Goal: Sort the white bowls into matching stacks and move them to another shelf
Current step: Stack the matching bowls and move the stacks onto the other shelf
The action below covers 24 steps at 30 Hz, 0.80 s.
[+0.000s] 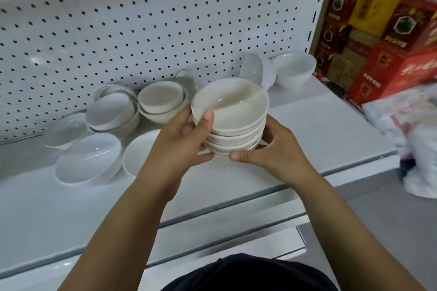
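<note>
Both hands hold a stack of small white bowls [233, 120] above the white shelf [314, 130]. My left hand [182, 139] grips its left side, thumb hooked over the top bowl's rim. My right hand [274, 149] cups the stack's right side and base, thumb under the lowest bowl. More white bowls lie on the shelf: two nested small ones [160, 101] behind my left hand, a tilted stack [113, 113] to their left, large bowls [88, 160] at the front left, and a stack [295, 71] at the far right.
A white pegboard [142, 19] backs the shelf. Red and yellow cartons [383, 38] are piled to the right. A white plastic bag [413, 139] lies past the shelf's right end. A lower shelf edge [236, 238] juts out below.
</note>
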Each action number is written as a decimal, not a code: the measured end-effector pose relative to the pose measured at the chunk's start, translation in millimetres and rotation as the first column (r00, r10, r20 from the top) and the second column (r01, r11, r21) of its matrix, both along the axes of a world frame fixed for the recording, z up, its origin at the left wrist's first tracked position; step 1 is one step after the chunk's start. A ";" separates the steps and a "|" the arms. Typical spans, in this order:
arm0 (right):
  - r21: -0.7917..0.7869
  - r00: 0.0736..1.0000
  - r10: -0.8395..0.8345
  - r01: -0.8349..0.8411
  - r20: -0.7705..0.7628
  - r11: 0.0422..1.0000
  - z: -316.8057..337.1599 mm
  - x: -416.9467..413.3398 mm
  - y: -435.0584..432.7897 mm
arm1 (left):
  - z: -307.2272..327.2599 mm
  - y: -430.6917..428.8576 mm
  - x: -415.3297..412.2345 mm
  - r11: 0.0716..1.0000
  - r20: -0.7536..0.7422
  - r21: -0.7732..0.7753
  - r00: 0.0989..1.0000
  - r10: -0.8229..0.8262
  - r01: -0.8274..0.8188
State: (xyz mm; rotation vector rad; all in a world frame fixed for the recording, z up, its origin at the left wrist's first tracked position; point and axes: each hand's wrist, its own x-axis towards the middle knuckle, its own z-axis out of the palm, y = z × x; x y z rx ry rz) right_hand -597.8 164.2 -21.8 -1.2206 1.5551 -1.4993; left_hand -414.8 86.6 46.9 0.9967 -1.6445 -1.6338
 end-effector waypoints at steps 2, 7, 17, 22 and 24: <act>-0.005 0.997 -0.078 0.078 -0.019 0.997 7.3 1.2 17.0 | 3.6 2.6 -4.9 0.998 -0.008 -0.016 0.998 -0.060 0.059; -0.024 0.954 -0.291 0.290 -0.076 0.957 21.0 5.6 73.2 | 6.8 18.6 -26.0 0.966 -0.029 -0.015 0.966 -0.258 0.258; 0.007 0.760 -0.646 0.648 -0.064 0.762 29.0 -14.7 190.3 | 5.5 79.0 -107.2 0.745 -0.027 -0.054 0.745 -0.666 0.664; -0.006 0.683 -0.729 0.729 -0.043 0.684 30.3 -56.1 249.8 | 5.2 128.6 -173.0 0.680 -0.039 -0.069 0.679 -0.733 0.730; -0.005 0.664 -0.746 0.747 -0.039 0.665 31.1 -78.8 275.1 | 3.3 152.6 -203.5 0.665 -0.048 -0.076 0.664 -0.746 0.743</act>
